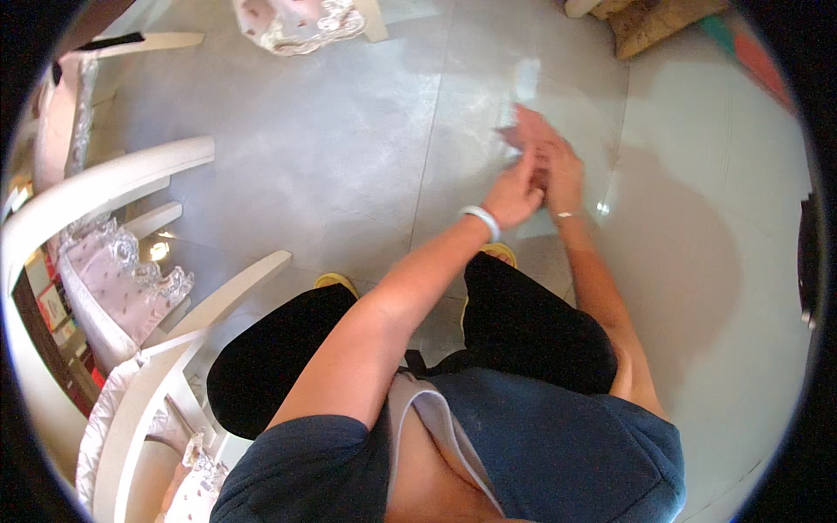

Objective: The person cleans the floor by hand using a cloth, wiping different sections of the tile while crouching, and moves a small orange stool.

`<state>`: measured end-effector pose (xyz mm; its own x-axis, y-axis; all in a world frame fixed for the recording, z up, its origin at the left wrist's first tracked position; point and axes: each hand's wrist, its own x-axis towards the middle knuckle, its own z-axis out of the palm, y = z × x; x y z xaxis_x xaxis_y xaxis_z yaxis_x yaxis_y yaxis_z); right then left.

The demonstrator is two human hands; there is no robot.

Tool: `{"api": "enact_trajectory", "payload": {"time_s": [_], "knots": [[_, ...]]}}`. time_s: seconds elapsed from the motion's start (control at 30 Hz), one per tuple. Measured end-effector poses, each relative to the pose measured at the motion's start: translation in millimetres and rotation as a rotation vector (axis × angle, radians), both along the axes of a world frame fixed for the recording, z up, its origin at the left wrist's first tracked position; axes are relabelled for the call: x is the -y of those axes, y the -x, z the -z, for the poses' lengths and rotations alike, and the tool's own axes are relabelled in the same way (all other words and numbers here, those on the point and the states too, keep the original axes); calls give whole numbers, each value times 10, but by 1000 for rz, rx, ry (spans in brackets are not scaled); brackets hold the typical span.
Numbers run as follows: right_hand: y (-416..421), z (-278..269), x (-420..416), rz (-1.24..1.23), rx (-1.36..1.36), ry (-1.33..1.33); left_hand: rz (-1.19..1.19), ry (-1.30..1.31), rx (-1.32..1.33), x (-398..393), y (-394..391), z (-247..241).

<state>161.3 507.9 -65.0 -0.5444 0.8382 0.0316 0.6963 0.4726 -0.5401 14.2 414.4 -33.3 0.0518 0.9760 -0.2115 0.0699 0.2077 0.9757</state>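
Both hands are close together above the grey tiled floor (314, 144), in front of my feet, and motion blurs them. Between and beyond them is a soft-looking pinkish-red thing (531, 123), possibly a cloth; its kind is too blurred to settle. My left hand (513, 196), with a pale bracelet (482, 221) at its wrist, grips the near side of it. Curled over its right side is my right hand (563, 171), which wears a thin band (564, 215). The fingers partly hide the pinkish thing.
White chairs with curved legs (118, 173) and pink lace-edged covers (108, 278) crowd the left side. Another lace-trimmed cover (294, 23) hangs at the top. Brown furniture (654, 26) stands at the upper right. My yellow footwear (336, 282) shows below my knees.
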Motion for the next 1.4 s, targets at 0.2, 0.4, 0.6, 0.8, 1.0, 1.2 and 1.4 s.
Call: {"api": "enact_trajectory", "payload": {"time_s": [0.2,0.4,0.6,0.8,1.0,1.2,1.4], "knots": [[95,-40,-61,182,-356,200,-233,47,-322,396,400,-38],[2146,-267,754,-416,164,-87,-669,169,-445,810,1690,61],[1679,77,279,-81,310,-214,-726,226,-434,1032,1788,226],[-373,248,-302,451,94,-36,-652,147,-552,867,1413,491],[1217,-53,607,-200,-214,-197,-820,197,-484,985,1756,418],[1822,-95,1644,-906,-169,-265,-893,219,-626,1236,2020,326],[1021,83,197,116,-393,95,-1109,385,-609,1676,2244,485]]}}
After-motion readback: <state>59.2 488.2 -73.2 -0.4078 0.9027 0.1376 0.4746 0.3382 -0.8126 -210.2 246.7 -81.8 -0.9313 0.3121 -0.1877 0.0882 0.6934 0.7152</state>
